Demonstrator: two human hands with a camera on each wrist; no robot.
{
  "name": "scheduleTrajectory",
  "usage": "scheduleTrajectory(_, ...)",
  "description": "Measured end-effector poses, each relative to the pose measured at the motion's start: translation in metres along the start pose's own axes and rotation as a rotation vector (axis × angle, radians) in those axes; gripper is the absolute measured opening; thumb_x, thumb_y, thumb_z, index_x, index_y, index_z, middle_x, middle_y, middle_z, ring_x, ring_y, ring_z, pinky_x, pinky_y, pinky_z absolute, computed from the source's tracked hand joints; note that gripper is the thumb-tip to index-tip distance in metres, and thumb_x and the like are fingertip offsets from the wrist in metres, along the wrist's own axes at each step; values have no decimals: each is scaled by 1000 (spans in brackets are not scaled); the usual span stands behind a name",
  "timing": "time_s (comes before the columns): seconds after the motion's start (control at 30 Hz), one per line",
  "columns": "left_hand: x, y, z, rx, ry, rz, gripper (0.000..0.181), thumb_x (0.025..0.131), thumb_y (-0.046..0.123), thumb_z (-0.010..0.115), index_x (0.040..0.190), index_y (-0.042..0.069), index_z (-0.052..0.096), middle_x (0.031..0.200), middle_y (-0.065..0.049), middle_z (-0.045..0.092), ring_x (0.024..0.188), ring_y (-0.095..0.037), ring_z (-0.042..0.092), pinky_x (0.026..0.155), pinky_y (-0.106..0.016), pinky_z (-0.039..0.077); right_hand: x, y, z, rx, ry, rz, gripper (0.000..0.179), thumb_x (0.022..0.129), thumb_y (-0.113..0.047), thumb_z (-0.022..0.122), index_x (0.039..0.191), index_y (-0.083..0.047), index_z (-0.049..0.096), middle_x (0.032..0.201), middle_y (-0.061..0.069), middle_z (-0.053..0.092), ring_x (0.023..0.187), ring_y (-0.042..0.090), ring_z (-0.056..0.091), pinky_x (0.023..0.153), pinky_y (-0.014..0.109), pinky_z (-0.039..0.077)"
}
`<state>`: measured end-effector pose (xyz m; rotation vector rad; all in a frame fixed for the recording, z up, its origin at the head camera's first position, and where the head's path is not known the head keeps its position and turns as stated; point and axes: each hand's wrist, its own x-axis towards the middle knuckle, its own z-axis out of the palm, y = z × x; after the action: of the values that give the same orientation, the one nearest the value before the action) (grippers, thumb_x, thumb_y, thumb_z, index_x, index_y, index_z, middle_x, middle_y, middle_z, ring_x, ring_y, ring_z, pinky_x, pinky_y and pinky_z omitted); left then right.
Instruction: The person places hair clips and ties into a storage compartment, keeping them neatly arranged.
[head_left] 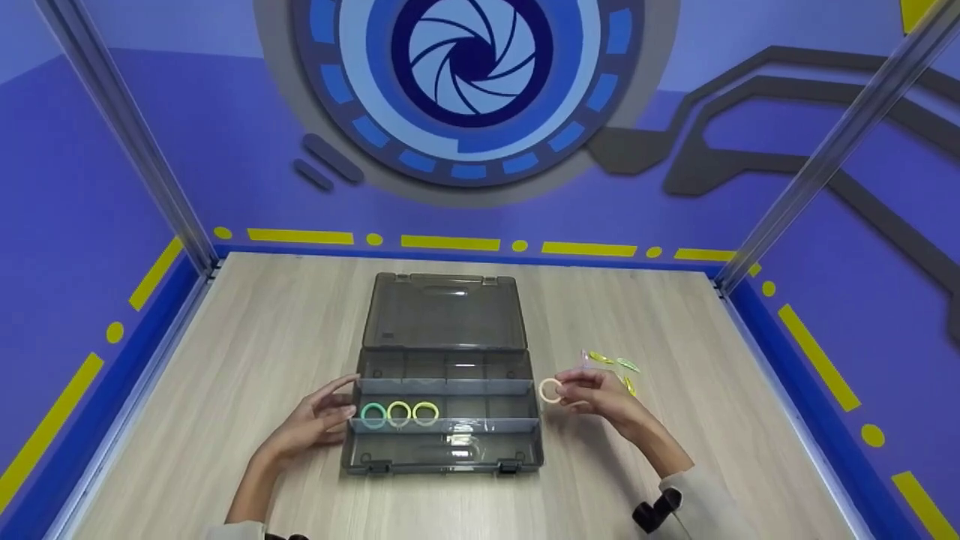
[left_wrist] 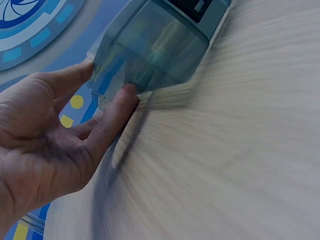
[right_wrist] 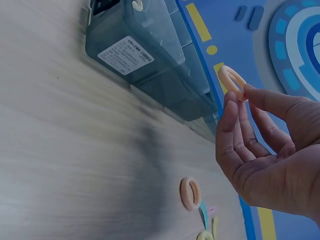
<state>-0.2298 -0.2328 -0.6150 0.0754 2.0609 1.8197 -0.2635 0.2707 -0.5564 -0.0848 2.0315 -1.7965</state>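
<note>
Wood-grain table [head_left: 277,330]. Left hand [head_left: 309,420] is spread against the organizer box [head_left: 420,459] at 9 o'clock, three hair ties [head_left: 388,415] inside; peach hair tie [head_left: 541,391] at 3, pinched by right hand [head_left: 604,394]. Looks mid-loading, next probably means lifting it in.

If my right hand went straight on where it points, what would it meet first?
Probably the right wall of the smoky storage box, with the pale peach ring in your right hand touching first; height's unclear, so it may pass above.
</note>
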Motion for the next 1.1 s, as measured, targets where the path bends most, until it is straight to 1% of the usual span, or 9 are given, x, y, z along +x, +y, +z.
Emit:
scheduleTrajectory(0.1, 1, 0, 0, -2, -4, -2, 65, 104, 25, 61, 161, 17, 32, 147, -30, 43, 119, -32, 65, 97, -53, 56, 4, -4, 6, -21, -19, -17, 38, 95, -10, 71, 125, 12, 62, 103, 3, 75, 88, 10, 73, 80, 28, 61)
scheduleTrajectory(0.2, 1, 0, -1, -6, -9, 2, 65, 104, 24, 61, 161, 17, 32, 146, -30, 44, 118, -31, 65, 96, -52, 57, 9, -6, 13, -25, -35, -28, 38, 95, -9, 70, 125, 13, 61, 103, 4, 75, 87, 10, 72, 78, 28, 61)
scheduleTrajectory(0.43, -1, -2, -2, -17, -16, 12, 66, 103, 26, 62, 161, 17, 32, 147, -29, 44, 117, -25, 63, 94, -46, 58, 22, -8, 34, -10, -61, -15, 33, 94, -9, 72, 121, 9, 65, 96, 1, 75, 84, 9, 72, 76, 26, 61)
scheduleTrajectory(0.57, 0, -4, -2, -30, -35, 25, 66, 104, 25, 61, 161, 16, 30, 148, -31, 43, 121, -28, 63, 97, -48, 57, 27, -9, 46, -25, -72, -16, 33, 94, -9, 72, 121, 9, 65, 90, -1, 74, 81, 9, 70, 74, 24, 60)
scheduleTrajectory(0.67, -1, -4, -2, -35, -38, 25, 65, 104, 24, 60, 161, 16, 30, 149, -31, 43, 123, -29, 62, 99, -49, 56, 31, -10, 54, -42, -71, -24, 33, 94, -10, 73, 121, 8, 65, 89, -2, 74, 81, 10, 71, 75, 25, 60)
scheduleTrajectory(0.8, -2, -3, -2, -35, -31, 15, 65, 104, 24, 60, 161, 17, 30, 148, -30, 43, 122, -27, 63, 99, -49, 56, 36, -11, 63, -29, -75, -37, 32, 94, -8, 73, 119, 8, 65, 90, -2, 73, 82, 11, 72, 77, 27, 61)
scheduleTrajectory(0.97, -2, -3, -1, -30, -24, 8, 65, 104, 25, 61, 161, 17, 31, 148, -29, 43, 120, -26, 63, 97, -47, 56, 40, -12, 73, 0, -100, -57, 30, 94, -4, 71, 119, 11, 64, 91, -1, 72, 81, 10, 71, 77, 27, 61)
scheduleTrajectory(1.1, -1, -3, -1, -27, -21, 12, 66, 104, 26, 62, 161, 17, 31, 148, -29, 43, 121, -28, 63, 98, -49, 56, 43, -13, 79, 5, -98, -65, 30, 94, -3, 70, 119, 12, 63, 91, -1, 72, 80, 10, 70, 77, 26, 61)
